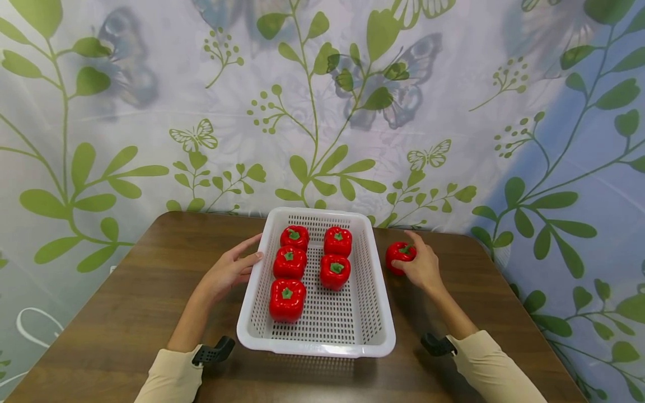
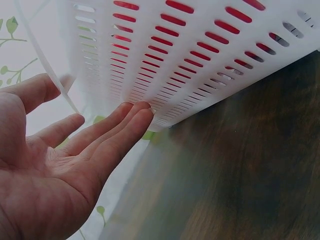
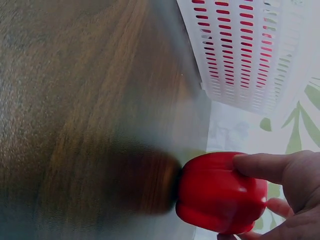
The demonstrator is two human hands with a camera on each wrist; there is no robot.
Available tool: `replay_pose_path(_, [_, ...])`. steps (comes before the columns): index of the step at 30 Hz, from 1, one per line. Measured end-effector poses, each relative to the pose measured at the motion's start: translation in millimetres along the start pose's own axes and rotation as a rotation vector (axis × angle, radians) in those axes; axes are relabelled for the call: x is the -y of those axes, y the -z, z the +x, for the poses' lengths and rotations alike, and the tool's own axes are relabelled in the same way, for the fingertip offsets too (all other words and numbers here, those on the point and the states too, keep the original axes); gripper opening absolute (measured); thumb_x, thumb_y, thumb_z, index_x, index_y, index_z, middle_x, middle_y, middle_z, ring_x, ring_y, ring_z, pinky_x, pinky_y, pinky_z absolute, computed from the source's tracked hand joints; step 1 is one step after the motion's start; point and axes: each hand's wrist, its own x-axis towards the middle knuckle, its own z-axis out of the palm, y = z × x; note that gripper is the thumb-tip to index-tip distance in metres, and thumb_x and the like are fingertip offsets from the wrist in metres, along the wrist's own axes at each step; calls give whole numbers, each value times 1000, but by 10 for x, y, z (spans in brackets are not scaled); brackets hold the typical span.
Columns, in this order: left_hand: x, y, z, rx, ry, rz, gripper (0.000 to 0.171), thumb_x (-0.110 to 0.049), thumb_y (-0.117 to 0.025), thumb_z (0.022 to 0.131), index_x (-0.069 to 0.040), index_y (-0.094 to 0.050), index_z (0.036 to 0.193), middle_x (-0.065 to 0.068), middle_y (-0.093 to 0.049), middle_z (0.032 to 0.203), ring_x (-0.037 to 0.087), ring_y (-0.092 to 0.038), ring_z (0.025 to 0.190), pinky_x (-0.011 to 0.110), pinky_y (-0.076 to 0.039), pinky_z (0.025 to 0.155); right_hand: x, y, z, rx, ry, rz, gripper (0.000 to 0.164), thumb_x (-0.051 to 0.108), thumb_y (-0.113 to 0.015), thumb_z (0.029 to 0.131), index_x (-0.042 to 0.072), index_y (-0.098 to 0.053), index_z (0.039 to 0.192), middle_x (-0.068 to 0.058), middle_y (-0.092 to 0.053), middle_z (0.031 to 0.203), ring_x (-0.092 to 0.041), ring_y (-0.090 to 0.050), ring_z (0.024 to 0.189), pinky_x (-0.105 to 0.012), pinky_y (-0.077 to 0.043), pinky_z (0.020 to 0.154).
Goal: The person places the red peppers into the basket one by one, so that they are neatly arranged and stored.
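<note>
A white perforated plastic basket (image 1: pixel 316 350) stands on the wooden table, holding several glossy red bell peppers (image 1: pixel 287 300) with green stems. Three line its left side and two stand to their right. At the basket's left side is my left hand (image 1: pixel 229 274), the thumb over the rim and the other fingers stretched along the outer wall (image 2: pixel 200 55). To the right of the basket, my right hand (image 1: pixel 422 266) holds another red bell pepper (image 3: pixel 220 190) between thumb and fingers. That pepper is upright, its stem toward the palm; the far fingers are partly hidden behind it.
The brown wooden table (image 1: pixel 151 280) ends at the back against a hanging cloth (image 1: pixel 242 162) printed with green leaves and butterflies. A white cord (image 1: pixel 35 324) shows at the far left. Each wrist wears a black strap mount (image 1: pixel 214 351).
</note>
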Motion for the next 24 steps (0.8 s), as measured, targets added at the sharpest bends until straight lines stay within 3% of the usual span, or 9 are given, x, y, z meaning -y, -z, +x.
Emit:
replay_pose_path(12, [-27, 6, -18, -13, 1, 11, 64, -33, -58, 104, -21, -30, 161, 26, -45, 152, 44, -59, 128, 52, -56, 97, 30, 24, 7, 32, -15, -21, 82, 19, -77, 84, 7, -37, 154, -35, -54, 139, -52, -50, 127, -68, -41, 106])
replay_pose_path(24, [-5, 5, 8, 0, -12, 1, 65, -32, -57, 104, -24, -28, 161, 24, -45, 154, 44, -59, 128, 52, -56, 96, 60, 59, 19, 75, -67, -32, 80, 20, -76, 85, 5, -39, 153, -34, -52, 141, -54, -45, 129, -67, -41, 106])
